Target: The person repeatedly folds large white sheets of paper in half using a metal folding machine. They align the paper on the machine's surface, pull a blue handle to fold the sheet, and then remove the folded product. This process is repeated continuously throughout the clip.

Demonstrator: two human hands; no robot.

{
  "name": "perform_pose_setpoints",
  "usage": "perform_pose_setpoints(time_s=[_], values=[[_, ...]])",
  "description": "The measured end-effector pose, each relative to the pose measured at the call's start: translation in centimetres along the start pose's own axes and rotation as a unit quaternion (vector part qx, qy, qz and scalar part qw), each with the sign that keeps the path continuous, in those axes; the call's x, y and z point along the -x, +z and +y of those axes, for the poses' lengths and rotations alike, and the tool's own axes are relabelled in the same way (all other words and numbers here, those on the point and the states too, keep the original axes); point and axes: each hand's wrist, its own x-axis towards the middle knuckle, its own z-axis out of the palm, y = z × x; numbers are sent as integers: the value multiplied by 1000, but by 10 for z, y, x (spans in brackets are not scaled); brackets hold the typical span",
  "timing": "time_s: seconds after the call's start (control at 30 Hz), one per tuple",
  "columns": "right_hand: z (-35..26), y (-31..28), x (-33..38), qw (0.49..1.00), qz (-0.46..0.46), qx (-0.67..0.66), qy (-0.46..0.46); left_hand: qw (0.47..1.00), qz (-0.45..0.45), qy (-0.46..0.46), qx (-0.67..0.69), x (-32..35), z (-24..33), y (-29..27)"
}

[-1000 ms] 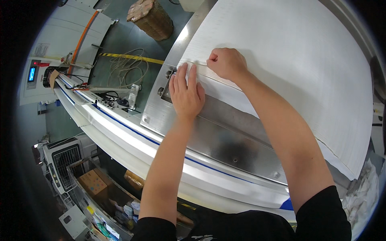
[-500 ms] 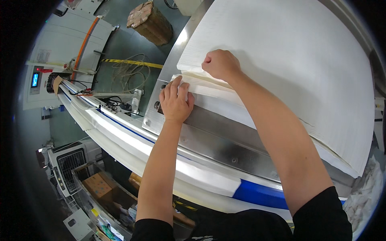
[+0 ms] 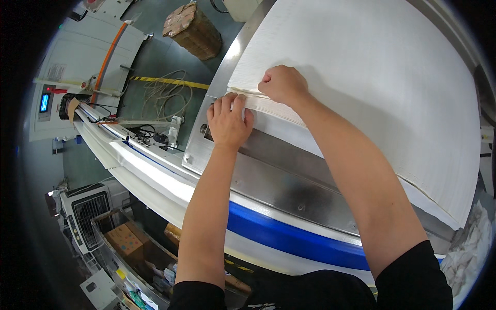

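Observation:
A thick stack of thin white sheets (image 3: 351,67) lies on a metal table (image 3: 274,170). At the near left corner of the stack, my left hand (image 3: 229,120) presses its bent fingertips against the layered edge, with the thumb held apart. My right hand (image 3: 284,85) is closed in a fist on top of the stack, close to that same edge. Around the fist the sheets lie flat; its underside is hidden. Lower layers of the stack show below the upper ones between my two arms.
A long white rail with a blue band (image 3: 289,232) runs along the table front. Beyond the left end are a taped brown carton (image 3: 194,31), a coiled hose (image 3: 166,95) and a white machine. A bin with boxes (image 3: 124,240) stands lower left; crumpled white plastic (image 3: 467,253) lies at right.
My left hand has moved slightly away from me, and the uneven edge layers now sit more evenly. Along the front rail the white strip has shifted left, exposing more blue.

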Motion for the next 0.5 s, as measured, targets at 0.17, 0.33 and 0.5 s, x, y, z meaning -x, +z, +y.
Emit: perform_pose_setpoints(time_s=[0.17, 0.33, 0.5], values=[[7, 0, 7, 999, 15, -6, -45, 1000, 7, 1, 1, 7, 0, -6], [18, 3, 27, 994, 14, -41, -99, 1000, 18, 15, -13, 14, -8, -5], [19, 1, 27, 995, 20, -6, -102, 1000, 6, 18, -18, 15, -5, -8]])
